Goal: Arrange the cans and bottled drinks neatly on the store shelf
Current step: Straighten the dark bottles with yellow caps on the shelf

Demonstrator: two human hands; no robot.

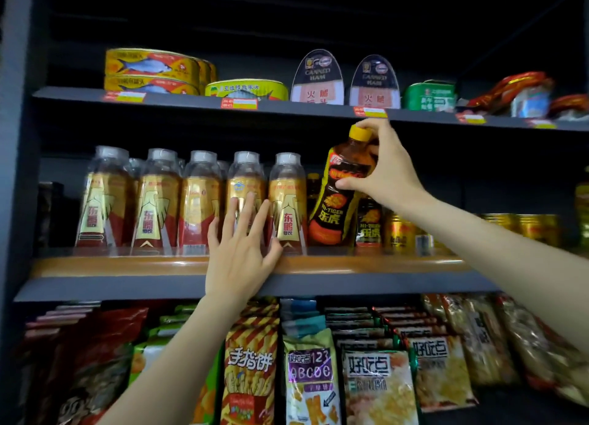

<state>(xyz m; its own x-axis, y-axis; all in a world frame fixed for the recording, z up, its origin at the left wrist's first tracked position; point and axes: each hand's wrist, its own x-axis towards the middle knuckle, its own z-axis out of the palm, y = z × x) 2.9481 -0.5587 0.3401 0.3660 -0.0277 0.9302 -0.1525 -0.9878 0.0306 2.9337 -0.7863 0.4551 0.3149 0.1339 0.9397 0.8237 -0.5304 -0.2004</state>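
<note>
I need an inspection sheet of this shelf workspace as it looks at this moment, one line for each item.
Surface: middle shelf with an orange front rail, stocked.
Job's things: five gold-label bottles in an upright front row; Hi-Tiger bottle tilted, more Hi-Tiger bottles and gold cans beside it.
Clutter: nothing seen.
Grippers: left hand flat, fingers straight against the gold-label bottles; right hand grips the Hi-Tiger bottle near its yellow cap.
Cables: nothing seen.
Surroundings: fish tins and canned ham on the shelf above; snack bags below.
</note>
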